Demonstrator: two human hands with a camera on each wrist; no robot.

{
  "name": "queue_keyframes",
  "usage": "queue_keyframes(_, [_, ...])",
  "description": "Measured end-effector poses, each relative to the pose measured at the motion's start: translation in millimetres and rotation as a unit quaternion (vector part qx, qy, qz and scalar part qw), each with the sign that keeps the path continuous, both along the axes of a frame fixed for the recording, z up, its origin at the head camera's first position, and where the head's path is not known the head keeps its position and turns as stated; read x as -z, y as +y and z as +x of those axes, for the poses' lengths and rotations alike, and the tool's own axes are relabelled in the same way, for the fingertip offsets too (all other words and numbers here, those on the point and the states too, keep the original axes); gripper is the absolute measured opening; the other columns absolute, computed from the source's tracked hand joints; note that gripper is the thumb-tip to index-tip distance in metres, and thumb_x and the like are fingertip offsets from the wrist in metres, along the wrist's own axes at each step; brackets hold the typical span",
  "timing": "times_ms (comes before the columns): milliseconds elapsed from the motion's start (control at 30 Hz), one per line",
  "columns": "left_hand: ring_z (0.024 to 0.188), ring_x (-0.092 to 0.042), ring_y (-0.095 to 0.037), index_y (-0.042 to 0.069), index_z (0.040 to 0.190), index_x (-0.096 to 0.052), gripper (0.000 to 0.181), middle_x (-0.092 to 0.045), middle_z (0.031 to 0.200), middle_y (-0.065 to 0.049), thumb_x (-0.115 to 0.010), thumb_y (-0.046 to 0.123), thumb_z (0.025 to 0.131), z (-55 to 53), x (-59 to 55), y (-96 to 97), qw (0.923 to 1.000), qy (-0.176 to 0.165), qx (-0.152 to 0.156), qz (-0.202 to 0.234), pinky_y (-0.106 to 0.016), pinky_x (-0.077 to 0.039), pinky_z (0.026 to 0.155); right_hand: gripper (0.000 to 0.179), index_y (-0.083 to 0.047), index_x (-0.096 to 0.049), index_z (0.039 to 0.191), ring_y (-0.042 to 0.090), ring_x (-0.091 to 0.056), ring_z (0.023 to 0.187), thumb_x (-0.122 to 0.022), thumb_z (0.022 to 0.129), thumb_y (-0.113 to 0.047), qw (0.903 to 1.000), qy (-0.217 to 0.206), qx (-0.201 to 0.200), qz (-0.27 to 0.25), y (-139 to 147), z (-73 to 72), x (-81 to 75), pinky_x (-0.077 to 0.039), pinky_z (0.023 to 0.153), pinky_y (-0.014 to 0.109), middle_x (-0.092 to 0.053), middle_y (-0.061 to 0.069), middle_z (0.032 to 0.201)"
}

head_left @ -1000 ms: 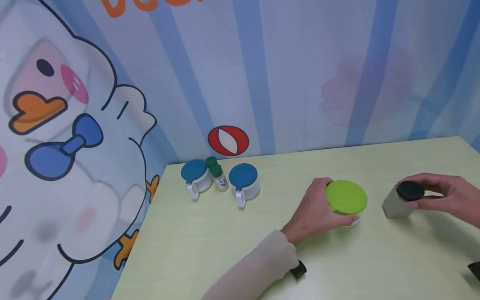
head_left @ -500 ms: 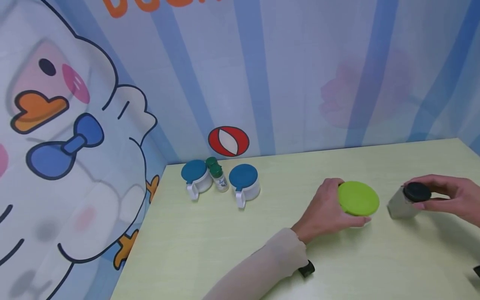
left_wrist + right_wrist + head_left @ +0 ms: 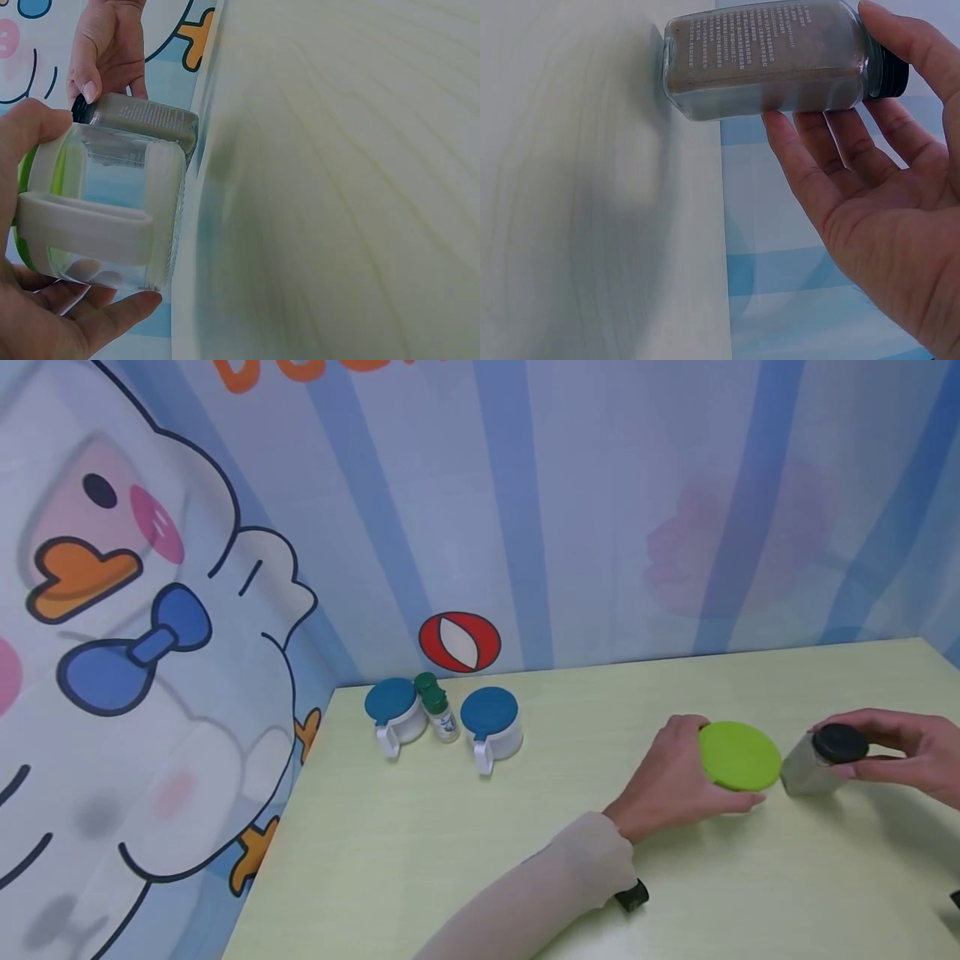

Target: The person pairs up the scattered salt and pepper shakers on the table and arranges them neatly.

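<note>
My left hand [image 3: 667, 787] grips a clear seasoning jar with a lime-green lid [image 3: 741, 756], thumb on one side and fingers on the other. In the left wrist view the jar [image 3: 112, 169] shows a white handle and see-through walls. Just to its right, my right hand [image 3: 911, 756] pinches a square glass spice bottle [image 3: 808, 768] near its black cap [image 3: 841, 744]. The right wrist view shows brownish-grey contents and small white print on this bottle [image 3: 772, 56], with the fingertips [image 3: 778, 127] under its side. Jar and bottle stand almost side by side.
Toward the back left of the pale wooden table [image 3: 420, 852] are two white-handled jars with blue lids, one on the left [image 3: 391, 698] and one on the right [image 3: 490, 710]. Green-capped shakers [image 3: 442, 718] stand between them. A cartoon-printed backdrop [image 3: 600, 510] rises behind the table.
The left hand has moved right with the green-lidded jar. The right hand and spice bottle have shifted slightly right, and the gap between jar and bottle has narrowed.
</note>
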State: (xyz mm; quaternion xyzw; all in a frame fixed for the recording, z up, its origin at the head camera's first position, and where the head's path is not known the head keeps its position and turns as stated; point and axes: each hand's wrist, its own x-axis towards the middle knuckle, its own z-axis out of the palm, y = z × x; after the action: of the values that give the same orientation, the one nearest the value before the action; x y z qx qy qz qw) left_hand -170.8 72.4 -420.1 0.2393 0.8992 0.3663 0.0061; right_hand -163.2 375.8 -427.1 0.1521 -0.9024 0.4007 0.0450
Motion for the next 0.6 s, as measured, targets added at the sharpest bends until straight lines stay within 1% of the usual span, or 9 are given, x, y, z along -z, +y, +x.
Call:
queue_keyframes(100, [0.096,-0.049,0.002,0.018,0.134,-0.048,0.082,-0.051,0.12,0.013,-0.087,0.053,0.072,0.0,0.2,3.5,1.0,-0.003,0.0,-0.003,-0.009,-0.043,0.075,0.044,-0.004,-0.064,0.126,-0.019,-0.049,0.103,-0.079,0.086,-0.002,1.0,-0.006,0.002,0.0,2,0.1,-0.4,-0.048,0.072,0.012,-0.061,-0.03,0.111])
queue_keyframes(300, [0.095,-0.048,0.003,0.019,0.136,-0.047,0.083,-0.05,0.119,0.013,-0.086,0.055,0.072,-0.8,1.0,11.2,0.9999,-0.007,0.0,-0.013,-0.009,-0.043,0.073,0.044,-0.003,-0.063,0.127,-0.018,-0.05,0.103,-0.078,0.086,0.001,0.9999,-0.012,-0.009,-0.006,8,-1.0,0.4,-0.05,0.07,0.014,-0.062,-0.03,0.112])
queue_keyframes(467, [0.095,-0.048,0.003,0.019,0.135,-0.048,0.082,-0.05,0.118,0.014,-0.086,0.055,0.071,-2.1,1.9,20.9,0.9998,-0.01,0.0,-0.019,-0.009,-0.042,0.071,0.044,-0.002,-0.063,0.126,-0.017,-0.052,0.103,-0.077,0.085,0.005,0.9997,-0.006,-0.02,-0.015,12,-1.8,2.0,-0.05,0.071,0.012,-0.063,-0.029,0.112])
queue_keyframes(600, [0.094,-0.046,0.003,0.019,0.134,-0.048,0.082,-0.05,0.117,0.014,-0.085,0.057,0.071,-2.8,2.4,29.6,0.9996,-0.006,0.006,-0.029,-0.009,-0.041,0.07,0.045,-0.002,-0.063,0.126,-0.016,-0.054,0.102,-0.077,0.084,0.007,0.9996,0.002,-0.021,-0.016,15,-1.9,3.7,-0.049,0.072,0.01,-0.064,-0.028,0.112])
